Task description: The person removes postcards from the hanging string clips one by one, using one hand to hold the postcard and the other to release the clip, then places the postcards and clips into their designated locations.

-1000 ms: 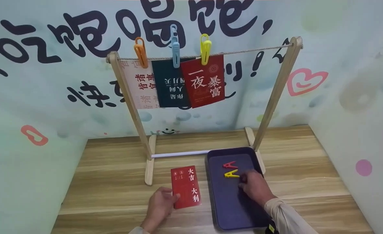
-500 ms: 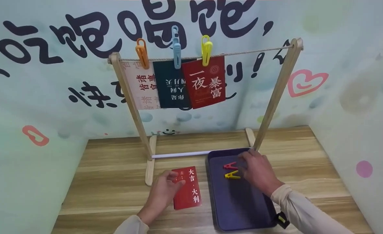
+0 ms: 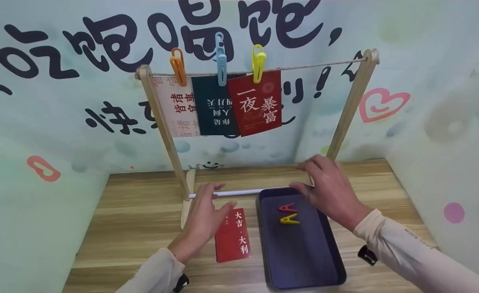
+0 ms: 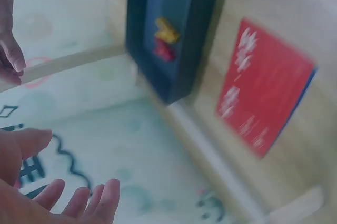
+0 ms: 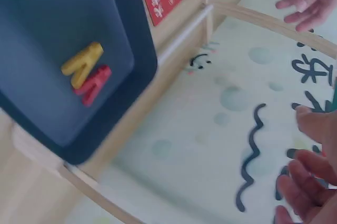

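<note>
My left hand (image 3: pixel 203 221) is raised over the table, fingers spread and holding nothing. It overlaps the upper left of a red card (image 3: pixel 237 242) with white characters, lying on the table. My right hand (image 3: pixel 335 191), also with nothing in its fingers, hovers by the back right corner of a dark tray (image 3: pixel 304 260). Inside the tray lie a red clothespin (image 3: pixel 287 208) and a yellow clothespin (image 3: pixel 290 219), side by side in the right wrist view too. On the string (image 3: pixel 316 66) hang a pink card (image 3: pixel 180 110), a dark green card (image 3: pixel 212 108) and a red card (image 3: pixel 260 108).
Orange (image 3: pixel 177 67), blue (image 3: pixel 221 67) and yellow (image 3: pixel 258 65) clips hold the hanging cards. The string spans two wooden posts (image 3: pixel 158 118), joined low down by a white rod (image 3: pixel 239 192). A printed backdrop (image 3: pixel 117 154) stands behind and at both sides.
The left hand has let go of the red card and risen, moving away from me. The right hand has left the tray's inside and moved up and back toward the right post.
</note>
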Tool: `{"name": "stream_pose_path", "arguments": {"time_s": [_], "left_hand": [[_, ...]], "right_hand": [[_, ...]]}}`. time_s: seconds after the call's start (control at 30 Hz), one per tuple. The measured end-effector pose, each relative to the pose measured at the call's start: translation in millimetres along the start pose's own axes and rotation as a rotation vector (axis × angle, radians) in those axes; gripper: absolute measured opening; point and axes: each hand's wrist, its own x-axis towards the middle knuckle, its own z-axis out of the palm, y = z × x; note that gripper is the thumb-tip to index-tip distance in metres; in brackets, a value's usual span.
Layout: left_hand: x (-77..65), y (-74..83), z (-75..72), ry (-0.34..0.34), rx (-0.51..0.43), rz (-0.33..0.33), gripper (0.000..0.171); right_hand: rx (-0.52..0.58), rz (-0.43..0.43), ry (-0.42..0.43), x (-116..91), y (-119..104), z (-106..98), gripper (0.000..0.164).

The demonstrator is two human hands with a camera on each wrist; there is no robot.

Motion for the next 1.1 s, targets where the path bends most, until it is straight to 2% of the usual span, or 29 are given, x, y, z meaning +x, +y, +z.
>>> {"name": "stream_pose_path", "arguments": {"time_s": [0.17, 0.27, 0.47, 0.6, 0.83, 0.97, 1.1], "left_hand": [[10.0, 22.0, -14.4, 0.015, 0.021, 0.006, 0.058], [15.8, 32.8, -23.6, 0.023, 0.008, 0.032, 0.058], [28.6, 50.2, -35.6, 0.047, -0.040, 0.052, 0.055], [36.7, 58.5, -38.0, 0.051, -0.128, 0.064, 0.055], [51.5, 69.9, -38.6, 0.059, -0.373, 0.134, 0.055], [57.5, 76.6, -39.0, 0.071, -0.431, 0.161, 0.056], [62.1, 81.0, -36.4, 0.093, -0.453, 0.189, 0.059]], "right_hand": [[-0.019, -0.130, 0.085, 21.6, -0.5, -18.7, 0.044], [-0.037, -0.191, 0.115, 36.0, -2.3, -29.4, 0.045], [-0.070, -0.249, 0.122, 60.9, -4.8, -48.2, 0.049], [-0.090, -0.279, 0.101, 72.2, -3.7, -55.4, 0.058], [-0.138, -0.339, 0.073, 89.8, -3.8, -66.6, 0.067], [-0.133, -0.357, 0.107, 102.5, -7.8, -72.1, 0.074], [-0.106, -0.369, 0.178, 115.4, -10.7, -77.2, 0.079]]}}
